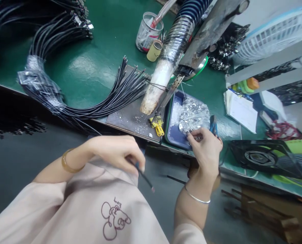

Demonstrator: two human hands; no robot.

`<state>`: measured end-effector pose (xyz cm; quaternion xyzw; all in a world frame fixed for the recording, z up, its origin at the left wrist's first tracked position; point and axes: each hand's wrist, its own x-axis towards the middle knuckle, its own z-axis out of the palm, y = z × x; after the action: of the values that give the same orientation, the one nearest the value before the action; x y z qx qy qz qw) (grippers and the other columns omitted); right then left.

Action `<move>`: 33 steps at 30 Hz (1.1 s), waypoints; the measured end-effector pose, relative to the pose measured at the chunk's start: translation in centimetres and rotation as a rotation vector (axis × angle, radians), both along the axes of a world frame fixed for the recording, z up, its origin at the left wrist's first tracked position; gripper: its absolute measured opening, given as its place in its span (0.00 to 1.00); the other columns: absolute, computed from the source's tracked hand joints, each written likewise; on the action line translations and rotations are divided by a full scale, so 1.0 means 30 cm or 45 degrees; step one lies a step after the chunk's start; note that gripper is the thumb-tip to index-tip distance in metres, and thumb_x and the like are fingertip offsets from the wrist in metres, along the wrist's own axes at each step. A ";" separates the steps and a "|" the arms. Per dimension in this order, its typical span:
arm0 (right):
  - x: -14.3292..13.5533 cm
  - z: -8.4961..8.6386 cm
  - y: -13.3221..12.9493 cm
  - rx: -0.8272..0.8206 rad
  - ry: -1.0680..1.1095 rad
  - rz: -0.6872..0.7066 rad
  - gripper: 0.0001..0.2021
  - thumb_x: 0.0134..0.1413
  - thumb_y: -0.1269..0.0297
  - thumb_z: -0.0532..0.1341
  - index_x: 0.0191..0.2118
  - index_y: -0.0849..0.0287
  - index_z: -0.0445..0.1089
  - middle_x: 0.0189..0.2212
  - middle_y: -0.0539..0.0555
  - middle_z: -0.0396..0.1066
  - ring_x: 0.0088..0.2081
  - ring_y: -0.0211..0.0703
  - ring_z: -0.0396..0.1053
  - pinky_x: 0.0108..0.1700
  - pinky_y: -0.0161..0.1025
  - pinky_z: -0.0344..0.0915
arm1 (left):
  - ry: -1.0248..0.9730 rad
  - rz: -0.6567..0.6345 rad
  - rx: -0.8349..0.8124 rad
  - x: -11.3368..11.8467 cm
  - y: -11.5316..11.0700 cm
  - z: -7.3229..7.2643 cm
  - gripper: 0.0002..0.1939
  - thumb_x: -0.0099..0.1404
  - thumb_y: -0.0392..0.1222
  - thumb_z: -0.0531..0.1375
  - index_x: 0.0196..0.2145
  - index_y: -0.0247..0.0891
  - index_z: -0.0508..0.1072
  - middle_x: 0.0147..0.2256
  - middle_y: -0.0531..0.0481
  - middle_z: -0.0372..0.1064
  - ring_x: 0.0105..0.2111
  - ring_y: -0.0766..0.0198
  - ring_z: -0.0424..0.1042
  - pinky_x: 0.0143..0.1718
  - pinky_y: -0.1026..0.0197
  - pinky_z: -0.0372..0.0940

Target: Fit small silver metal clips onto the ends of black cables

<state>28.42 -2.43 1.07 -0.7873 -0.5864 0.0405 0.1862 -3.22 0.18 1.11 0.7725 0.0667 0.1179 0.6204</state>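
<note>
My left hand (120, 154), with a bangle on its wrist, is closed around a black cable (146, 180) in front of my shirt. The cable's loose end points down to the right and has a pinkish tip. At the front of a blue tray (177, 138), my right hand (205, 150) has its thumb and fingers pinched together. Its fingertips touch the near edge of a heap of small shiny metal connectors (194, 115) in the tray. Whatever is between those fingertips is too small to make out.
Bundled black cables (90, 110) lie across the green table (90, 67). A soldering iron (175, 86) and a white-ended duct (157, 81) hang over a dark board beside a yellow clip (158, 127). Pliers (213, 125), a notepad (242, 110) and a black fan (260, 157) stand right.
</note>
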 end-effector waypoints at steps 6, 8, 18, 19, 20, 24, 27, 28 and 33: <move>-0.089 0.022 -0.069 0.523 0.069 -0.034 0.05 0.49 0.63 0.65 0.27 0.54 0.68 0.28 0.51 0.75 0.28 0.43 0.72 0.34 0.43 0.71 | -0.085 0.567 -0.657 0.071 -0.048 -0.058 0.04 0.62 0.37 0.65 0.31 0.35 0.79 0.21 0.52 0.72 0.20 0.69 0.69 0.23 0.68 0.62; -0.139 0.027 -0.097 0.670 0.278 -0.016 0.06 0.51 0.65 0.67 0.28 0.55 0.69 0.29 0.50 0.75 0.27 0.41 0.74 0.31 0.40 0.72 | -0.116 1.060 -0.694 0.087 -0.049 -0.079 0.05 0.60 0.38 0.66 0.30 0.34 0.76 0.19 0.55 0.69 0.19 0.71 0.66 0.23 0.69 0.61; -0.415 -0.061 -0.144 0.826 0.709 0.392 0.09 0.55 0.76 0.68 0.36 0.54 0.75 0.35 0.48 0.78 0.37 0.39 0.78 0.38 0.38 0.78 | -0.162 1.209 -0.731 0.108 -0.043 -0.058 0.06 0.56 0.38 0.66 0.31 0.33 0.75 0.18 0.56 0.68 0.19 0.72 0.65 0.23 0.70 0.60; -0.426 -0.070 -0.137 0.876 0.664 0.400 0.10 0.55 0.77 0.68 0.38 0.53 0.76 0.36 0.49 0.79 0.38 0.39 0.78 0.39 0.38 0.78 | -0.159 1.203 -0.729 0.109 -0.043 -0.055 0.06 0.56 0.38 0.66 0.31 0.33 0.75 0.19 0.55 0.68 0.19 0.72 0.65 0.23 0.70 0.60; -0.432 -0.077 -0.131 0.898 0.645 0.412 0.11 0.56 0.77 0.67 0.40 0.52 0.76 0.37 0.49 0.79 0.39 0.39 0.79 0.40 0.39 0.79 | -0.156 1.198 -0.728 0.112 -0.044 -0.052 0.06 0.56 0.38 0.66 0.31 0.33 0.75 0.19 0.55 0.68 0.19 0.72 0.65 0.23 0.70 0.60; -0.442 -0.085 -0.120 0.877 0.653 0.456 0.11 0.59 0.75 0.65 0.42 0.51 0.75 0.39 0.49 0.80 0.40 0.41 0.79 0.40 0.40 0.79 | -0.152 1.192 -0.723 0.121 -0.044 -0.049 0.07 0.57 0.39 0.67 0.29 0.33 0.74 0.19 0.54 0.69 0.20 0.72 0.66 0.24 0.69 0.62; -0.452 -0.088 -0.125 0.899 0.566 0.490 0.09 0.59 0.74 0.66 0.41 0.51 0.75 0.38 0.50 0.81 0.39 0.42 0.80 0.42 0.43 0.79 | -0.141 1.185 -0.721 0.128 -0.045 -0.049 0.07 0.57 0.39 0.67 0.30 0.33 0.74 0.19 0.54 0.69 0.19 0.71 0.67 0.24 0.69 0.63; -0.455 -0.089 -0.127 0.901 0.542 0.512 0.09 0.59 0.73 0.66 0.41 0.50 0.75 0.38 0.50 0.81 0.39 0.43 0.80 0.43 0.44 0.79 | -0.136 1.177 -0.723 0.129 -0.046 -0.049 0.07 0.57 0.39 0.67 0.30 0.34 0.74 0.19 0.55 0.68 0.19 0.71 0.67 0.24 0.68 0.64; -0.445 -0.092 -0.123 0.879 0.734 0.370 0.05 0.62 0.70 0.63 0.39 0.53 0.75 0.38 0.51 0.80 0.39 0.43 0.80 0.41 0.43 0.79 | -0.143 1.145 -0.695 0.127 -0.049 -0.043 0.08 0.59 0.41 0.67 0.30 0.34 0.73 0.19 0.54 0.69 0.19 0.71 0.67 0.24 0.69 0.64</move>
<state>15.08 -6.11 -1.67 -0.5459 -0.5941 0.0858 0.5845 0.61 -1.28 -0.18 0.4703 0.3865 0.3919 0.6898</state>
